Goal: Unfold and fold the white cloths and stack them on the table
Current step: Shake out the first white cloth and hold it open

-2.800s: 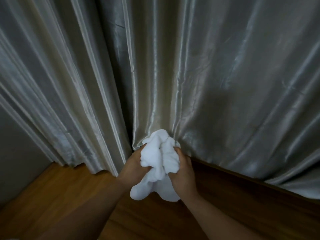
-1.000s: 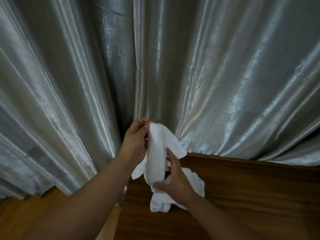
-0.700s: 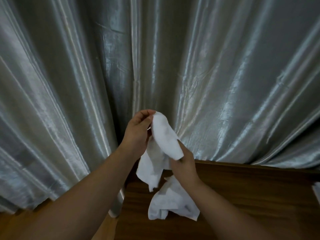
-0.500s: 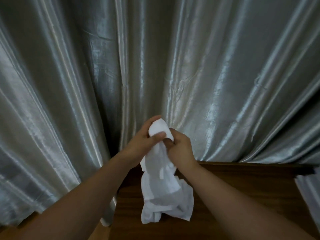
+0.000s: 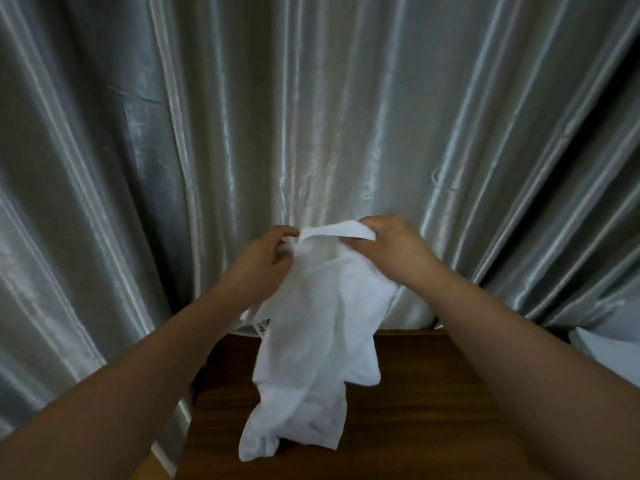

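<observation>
A: The hands have parted since a moment ago, when they were bunched together at one corner, and the white cloth (image 5: pixel 313 344) now hangs longer between them.

B: Nearest us, its crumpled lower end droops down to the wooden table (image 5: pixel 408 410); I cannot tell if it touches. A small printed label shows on its left edge.

A: Higher up, the left hand (image 5: pixel 258 268) has fingers closed on the cloth's top left, thumb and forefinger pinching. The right hand (image 5: pixel 391 249) is pinched shut on the top hem, a flap folded over between them.

B: Behind it all, the silvery curtain (image 5: pixel 311 116), and something pale at the table's far right edge (image 5: pixel 602 344).

A: This looks like the unfolding step, barely begun. Next, I reckon, the hands must draw apart along that hem to find both corners and shake it flat.
</observation>
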### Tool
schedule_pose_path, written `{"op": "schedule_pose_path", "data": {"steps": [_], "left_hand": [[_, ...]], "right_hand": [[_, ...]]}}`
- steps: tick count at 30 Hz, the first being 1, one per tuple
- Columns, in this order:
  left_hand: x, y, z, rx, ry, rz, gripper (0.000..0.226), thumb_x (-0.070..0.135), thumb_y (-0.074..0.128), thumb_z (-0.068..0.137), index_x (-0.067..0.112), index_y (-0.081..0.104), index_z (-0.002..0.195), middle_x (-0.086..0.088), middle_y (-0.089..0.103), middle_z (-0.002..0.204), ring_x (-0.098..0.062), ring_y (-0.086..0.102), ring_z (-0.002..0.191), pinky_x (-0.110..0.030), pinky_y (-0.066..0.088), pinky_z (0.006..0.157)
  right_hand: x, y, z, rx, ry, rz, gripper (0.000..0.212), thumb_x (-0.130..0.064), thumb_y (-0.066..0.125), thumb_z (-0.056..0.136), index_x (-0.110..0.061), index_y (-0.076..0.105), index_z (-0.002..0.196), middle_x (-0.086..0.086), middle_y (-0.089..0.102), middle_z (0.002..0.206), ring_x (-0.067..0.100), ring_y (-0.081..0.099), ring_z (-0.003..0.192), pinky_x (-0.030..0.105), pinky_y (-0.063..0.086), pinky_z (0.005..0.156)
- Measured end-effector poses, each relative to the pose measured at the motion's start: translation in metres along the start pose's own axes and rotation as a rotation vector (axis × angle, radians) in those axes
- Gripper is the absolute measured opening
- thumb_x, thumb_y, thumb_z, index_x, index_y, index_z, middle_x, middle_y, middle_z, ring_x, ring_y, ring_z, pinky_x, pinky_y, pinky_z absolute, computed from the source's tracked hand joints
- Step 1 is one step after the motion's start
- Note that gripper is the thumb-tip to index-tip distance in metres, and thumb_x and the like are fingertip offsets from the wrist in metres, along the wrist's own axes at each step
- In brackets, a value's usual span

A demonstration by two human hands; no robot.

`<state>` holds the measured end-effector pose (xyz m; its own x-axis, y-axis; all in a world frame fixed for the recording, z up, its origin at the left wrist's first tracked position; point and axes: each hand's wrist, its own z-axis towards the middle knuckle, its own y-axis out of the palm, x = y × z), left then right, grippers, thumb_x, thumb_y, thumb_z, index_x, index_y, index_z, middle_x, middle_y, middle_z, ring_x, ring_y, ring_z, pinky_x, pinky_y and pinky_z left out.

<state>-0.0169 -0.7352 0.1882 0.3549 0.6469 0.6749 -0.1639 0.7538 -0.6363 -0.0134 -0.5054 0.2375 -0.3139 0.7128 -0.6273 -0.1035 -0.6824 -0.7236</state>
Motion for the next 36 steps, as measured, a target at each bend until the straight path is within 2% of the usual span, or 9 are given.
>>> {"op": "schedule_pose_path", "data": {"steps": [3,5,9,14,18,23,27,30,36], "left_hand": [[0.018,0.013,-0.003,0.016,-0.055,0.140,0.029,0.016,0.048,0.097,0.023,0.058,0.124,-0.007,0.069,0.100,-0.023,0.064,0.080,-0.030,0.054,0.067],[0.034,0.025,-0.008,0.017,-0.048,0.230,0.029,0.020,0.053,0.094,0.021,0.055,0.123,-0.006,0.067,0.100,-0.028,0.063,0.084,-0.036,0.053,0.071],[0.071,0.053,-0.013,-0.001,0.003,0.389,0.033,0.024,0.069,0.084,0.019,0.054,0.113,0.001,0.060,0.096,-0.021,0.058,0.080,-0.029,0.040,0.066],[0.107,0.084,-0.008,-0.001,-0.053,0.454,0.014,0.011,0.062,0.085,0.016,0.053,0.094,-0.002,0.056,0.090,-0.023,0.056,0.078,-0.029,0.034,0.059],[0.130,0.098,-0.012,0.071,-0.179,0.349,0.012,0.005,0.058,0.088,0.016,0.060,0.089,-0.003,0.064,0.080,-0.020,0.057,0.070,-0.023,0.040,0.057],[0.149,0.107,-0.017,0.102,-0.169,0.298,0.026,-0.003,0.052,0.087,0.019,0.066,0.091,-0.003,0.069,0.085,-0.023,0.062,0.078,-0.026,0.043,0.064],[0.172,0.119,-0.012,0.095,-0.081,0.252,0.030,-0.002,0.052,0.089,0.023,0.068,0.091,0.008,0.066,0.079,0.004,0.059,0.069,-0.010,0.040,0.057],[0.175,0.122,-0.006,0.162,-0.112,0.190,0.025,-0.001,0.054,0.090,0.018,0.069,0.092,0.010,0.065,0.079,0.015,0.056,0.067,-0.004,0.038,0.054],[0.146,0.117,-0.004,0.182,-0.246,0.136,0.018,0.003,0.054,0.092,0.011,0.070,0.094,-0.005,0.067,0.086,-0.003,0.054,0.070,-0.021,0.041,0.060]], "right_hand": [[0.030,-0.032,-0.004,0.034,-0.020,-0.097,0.029,-0.035,0.065,0.091,-0.009,0.073,0.081,0.010,0.070,0.075,0.021,0.066,0.070,0.031,0.049,0.062],[0.053,-0.054,-0.009,0.059,-0.093,-0.253,0.027,-0.036,0.064,0.091,-0.014,0.072,0.080,0.005,0.069,0.074,0.022,0.065,0.073,0.036,0.050,0.066],[0.102,-0.101,-0.022,-0.010,-0.123,-0.338,0.028,-0.044,0.067,0.091,-0.024,0.065,0.071,-0.007,0.058,0.066,0.014,0.056,0.065,0.033,0.046,0.060],[0.173,-0.141,-0.037,-0.034,-0.165,-0.327,0.026,-0.043,0.063,0.093,-0.021,0.068,0.080,-0.007,0.059,0.067,0.017,0.060,0.069,0.035,0.051,0.065],[0.219,-0.157,-0.046,-0.110,-0.133,-0.363,0.025,-0.040,0.057,0.097,-0.021,0.072,0.093,-0.001,0.068,0.085,0.019,0.063,0.081,0.038,0.054,0.075],[0.270,-0.162,-0.065,-0.079,-0.091,-0.418,0.019,-0.038,0.055,0.097,-0.025,0.058,0.083,-0.007,0.057,0.076,0.018,0.057,0.075,0.033,0.044,0.063],[0.300,-0.156,-0.081,-0.098,-0.039,-0.384,0.019,-0.041,0.054,0.098,-0.024,0.061,0.094,-0.003,0.065,0.085,0.019,0.061,0.079,0.038,0.054,0.071],[0.332,-0.144,-0.097,-0.159,0.065,-0.335,0.020,-0.043,0.056,0.097,-0.023,0.061,0.097,-0.003,0.064,0.086,0.019,0.064,0.081,0.037,0.054,0.073],[0.388,-0.120,-0.136,-0.373,0.304,-0.343,0.026,-0.047,0.061,0.093,-0.032,0.049,0.076,-0.009,0.054,0.078,0.014,0.057,0.077,0.024,0.040,0.060]]}}
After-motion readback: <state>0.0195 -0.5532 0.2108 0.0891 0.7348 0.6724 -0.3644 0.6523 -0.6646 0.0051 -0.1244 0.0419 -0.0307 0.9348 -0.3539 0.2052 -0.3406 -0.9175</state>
